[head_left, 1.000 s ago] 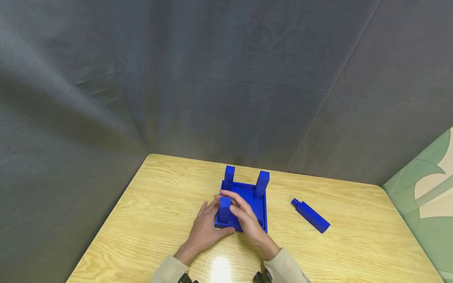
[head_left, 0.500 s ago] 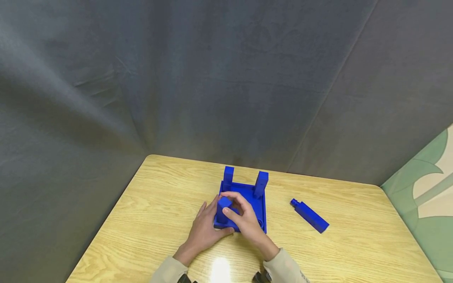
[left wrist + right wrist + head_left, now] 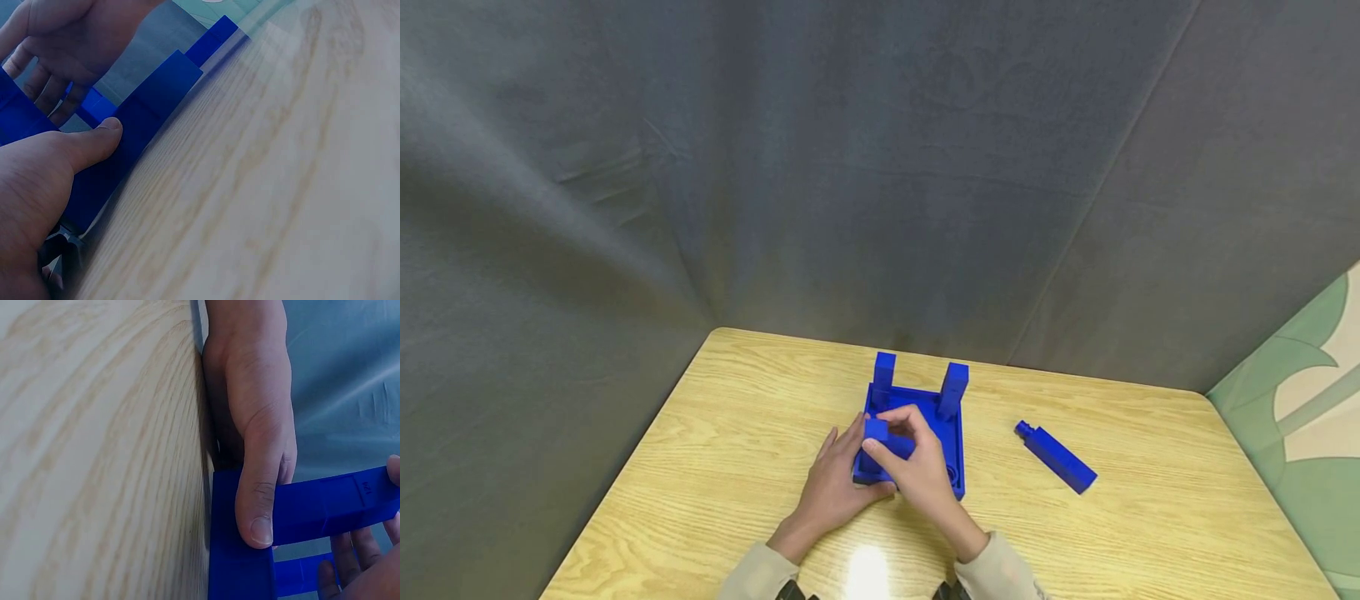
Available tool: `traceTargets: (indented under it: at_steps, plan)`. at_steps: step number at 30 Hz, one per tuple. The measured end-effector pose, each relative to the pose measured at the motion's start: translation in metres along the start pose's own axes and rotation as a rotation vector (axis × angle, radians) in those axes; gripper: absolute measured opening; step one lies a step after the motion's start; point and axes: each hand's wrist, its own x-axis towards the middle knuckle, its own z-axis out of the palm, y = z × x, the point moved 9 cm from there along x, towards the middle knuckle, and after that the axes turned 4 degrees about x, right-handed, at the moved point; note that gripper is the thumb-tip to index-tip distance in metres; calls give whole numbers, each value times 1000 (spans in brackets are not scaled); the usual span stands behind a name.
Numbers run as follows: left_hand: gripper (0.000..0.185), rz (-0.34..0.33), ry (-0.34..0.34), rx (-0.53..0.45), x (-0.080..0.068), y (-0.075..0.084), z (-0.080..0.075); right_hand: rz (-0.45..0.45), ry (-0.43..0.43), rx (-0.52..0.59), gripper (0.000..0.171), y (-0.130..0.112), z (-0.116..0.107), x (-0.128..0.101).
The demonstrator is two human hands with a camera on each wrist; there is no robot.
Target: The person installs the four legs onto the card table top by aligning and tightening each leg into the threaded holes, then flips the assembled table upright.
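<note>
A blue square table top (image 3: 961, 467) with a raised rim, toy-sized, lies on the wooden table with legs standing up from it. At its near left corner stands a blue square leg (image 3: 875, 430), its upper end pinched between thumb and fingers of my right hand (image 3: 927, 477). My left hand (image 3: 833, 493) grips that same corner, thumb along the front wall (image 3: 147, 103) and fingers at the left side. In the right wrist view, the leg (image 3: 325, 506) rises from the top beside my left thumb (image 3: 259, 512). The leg's lower joint is hidden.
Two more blue legs, back left (image 3: 883, 375) and back right (image 3: 955, 385), stand upright at the far corners. A round socket (image 3: 952, 473) shows at the near right corner. Right of it, a loose leg (image 3: 1060, 460) with a threaded end lies on the wooden table (image 3: 1150, 500).
My right hand has taken a fresh pinch on the near left leg and twisted it; the leg's upper end turned from square to diagonal and back to square. My left hand stays put.
</note>
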Motion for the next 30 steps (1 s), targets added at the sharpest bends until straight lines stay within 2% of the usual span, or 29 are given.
traceTargets:
  at_steps: [3,6,8,11,13,14,16,20,24,30]
  plan:
    - [116,-3,-1,-4,0,-1,0,-3,8,-7,30,-2,0,-1]
    - [115,-1,1,-2,0,-1,0,-45,2,-6,32,-4,0,-1]
    - [115,3,2,2,0,-1,0,-129,-21,36,34,0,1,1]
    - [115,7,1,6,0,1,0,-179,-94,155,37,1,3,2]
    - [115,5,1,5,1,2,0,-182,-162,270,41,2,6,4]
    - [114,6,2,3,1,2,0,-141,-188,311,42,-1,7,3]
    - [112,7,4,4,1,2,0,-116,-253,408,46,2,10,4]
    - [107,28,14,5,2,3,0,-59,-360,526,50,8,16,2]
    - [104,44,36,6,1,4,-1,-10,-393,535,51,10,19,1]
    - [108,49,41,10,1,3,-1,5,-352,428,48,11,16,1]
